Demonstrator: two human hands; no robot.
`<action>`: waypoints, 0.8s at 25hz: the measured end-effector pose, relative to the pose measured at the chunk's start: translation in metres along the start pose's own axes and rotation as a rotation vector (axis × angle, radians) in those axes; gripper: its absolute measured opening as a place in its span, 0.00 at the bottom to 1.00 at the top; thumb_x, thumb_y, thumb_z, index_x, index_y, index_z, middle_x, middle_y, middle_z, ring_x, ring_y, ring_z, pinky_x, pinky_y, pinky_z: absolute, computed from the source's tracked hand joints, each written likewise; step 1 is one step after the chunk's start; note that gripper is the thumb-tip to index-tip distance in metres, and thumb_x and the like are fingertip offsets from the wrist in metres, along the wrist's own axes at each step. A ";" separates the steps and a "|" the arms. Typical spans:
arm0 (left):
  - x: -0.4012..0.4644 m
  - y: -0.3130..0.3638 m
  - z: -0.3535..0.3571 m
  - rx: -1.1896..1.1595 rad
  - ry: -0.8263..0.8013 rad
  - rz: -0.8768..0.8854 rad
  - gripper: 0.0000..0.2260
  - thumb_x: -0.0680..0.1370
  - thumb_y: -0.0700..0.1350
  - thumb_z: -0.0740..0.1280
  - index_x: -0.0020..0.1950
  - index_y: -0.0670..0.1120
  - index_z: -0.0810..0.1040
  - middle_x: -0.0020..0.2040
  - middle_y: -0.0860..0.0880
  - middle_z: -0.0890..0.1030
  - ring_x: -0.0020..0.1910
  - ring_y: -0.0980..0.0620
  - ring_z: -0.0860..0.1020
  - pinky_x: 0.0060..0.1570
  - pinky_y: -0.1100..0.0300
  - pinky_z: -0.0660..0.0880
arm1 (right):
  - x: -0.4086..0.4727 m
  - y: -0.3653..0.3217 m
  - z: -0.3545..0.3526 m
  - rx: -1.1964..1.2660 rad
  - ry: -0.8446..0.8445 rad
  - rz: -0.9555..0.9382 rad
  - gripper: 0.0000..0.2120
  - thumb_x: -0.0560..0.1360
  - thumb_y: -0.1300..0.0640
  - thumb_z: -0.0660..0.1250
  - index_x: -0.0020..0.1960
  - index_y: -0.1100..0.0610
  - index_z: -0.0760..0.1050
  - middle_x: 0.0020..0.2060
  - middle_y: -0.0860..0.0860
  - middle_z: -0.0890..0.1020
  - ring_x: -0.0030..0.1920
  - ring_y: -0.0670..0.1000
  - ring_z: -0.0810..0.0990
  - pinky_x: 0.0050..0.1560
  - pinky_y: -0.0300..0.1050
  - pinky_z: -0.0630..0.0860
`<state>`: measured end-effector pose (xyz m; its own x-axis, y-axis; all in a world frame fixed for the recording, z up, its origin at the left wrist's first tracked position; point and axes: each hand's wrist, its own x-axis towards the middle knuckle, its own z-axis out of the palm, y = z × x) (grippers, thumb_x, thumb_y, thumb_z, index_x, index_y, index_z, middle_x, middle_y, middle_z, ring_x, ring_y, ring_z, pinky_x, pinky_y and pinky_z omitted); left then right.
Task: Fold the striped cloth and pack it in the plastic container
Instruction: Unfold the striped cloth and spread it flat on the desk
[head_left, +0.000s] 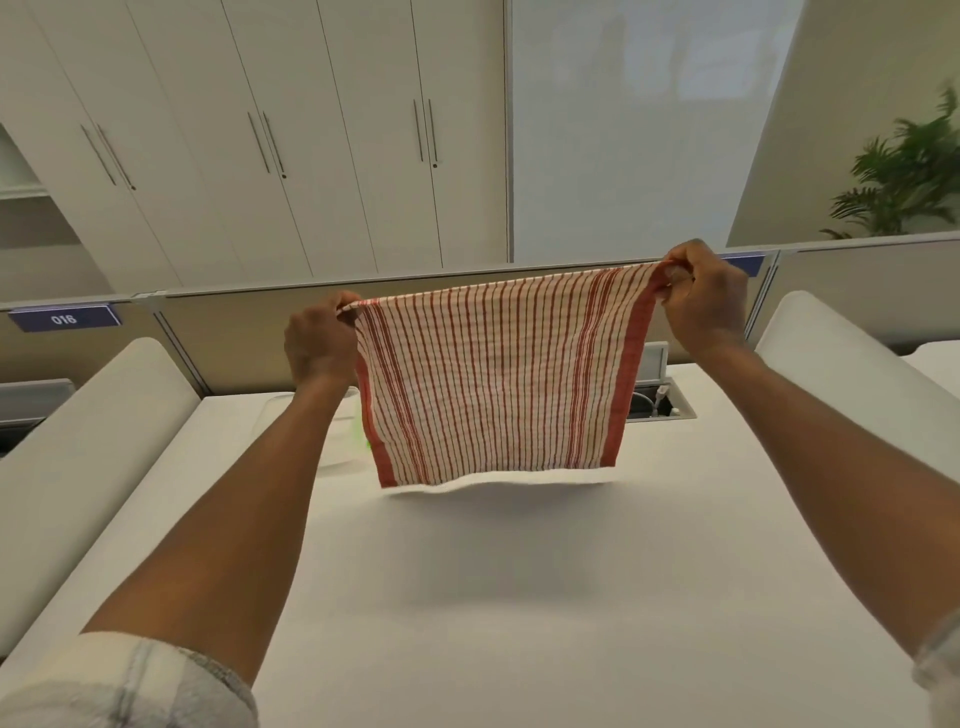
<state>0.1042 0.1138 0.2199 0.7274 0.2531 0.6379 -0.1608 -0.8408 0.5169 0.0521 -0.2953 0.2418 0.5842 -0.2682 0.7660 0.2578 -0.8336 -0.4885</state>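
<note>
White table (519, 597); striped cloth (493, 379) hides most of clear plastic container (340, 441).

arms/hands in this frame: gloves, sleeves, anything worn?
No gloves: the left hand and right hand are bare, with no rings or watch visible. Both forearms are bare. The left sleeve, pushed up near the elbow, is pale grey-white with faint check lines. Only an edge of the right sleeve shows, similarly pale.
</note>
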 end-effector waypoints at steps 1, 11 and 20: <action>0.002 0.002 -0.002 -0.017 0.018 0.027 0.09 0.79 0.45 0.64 0.52 0.48 0.83 0.46 0.44 0.86 0.41 0.43 0.82 0.39 0.55 0.76 | 0.002 -0.003 -0.004 0.017 0.019 0.012 0.09 0.79 0.59 0.59 0.49 0.61 0.77 0.42 0.58 0.84 0.41 0.55 0.82 0.39 0.42 0.76; -0.066 -0.052 -0.038 -0.517 -0.452 -0.090 0.17 0.69 0.27 0.71 0.37 0.51 0.83 0.31 0.60 0.83 0.31 0.63 0.80 0.35 0.69 0.78 | -0.099 0.033 -0.064 0.070 -0.254 0.096 0.10 0.76 0.67 0.65 0.46 0.52 0.78 0.41 0.53 0.84 0.40 0.51 0.80 0.39 0.30 0.71; -0.159 -0.130 -0.040 -0.403 -0.952 -0.360 0.04 0.70 0.32 0.75 0.40 0.40 0.84 0.33 0.43 0.82 0.33 0.49 0.79 0.32 0.60 0.77 | -0.220 0.075 -0.074 0.106 -0.816 0.334 0.15 0.75 0.66 0.67 0.42 0.45 0.78 0.38 0.44 0.84 0.37 0.49 0.82 0.40 0.48 0.81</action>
<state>-0.0172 0.2017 0.0744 0.9653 -0.1667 -0.2011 0.0845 -0.5292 0.8443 -0.1138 -0.3350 0.0678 0.9978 -0.0275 0.0599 0.0224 -0.7136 -0.7002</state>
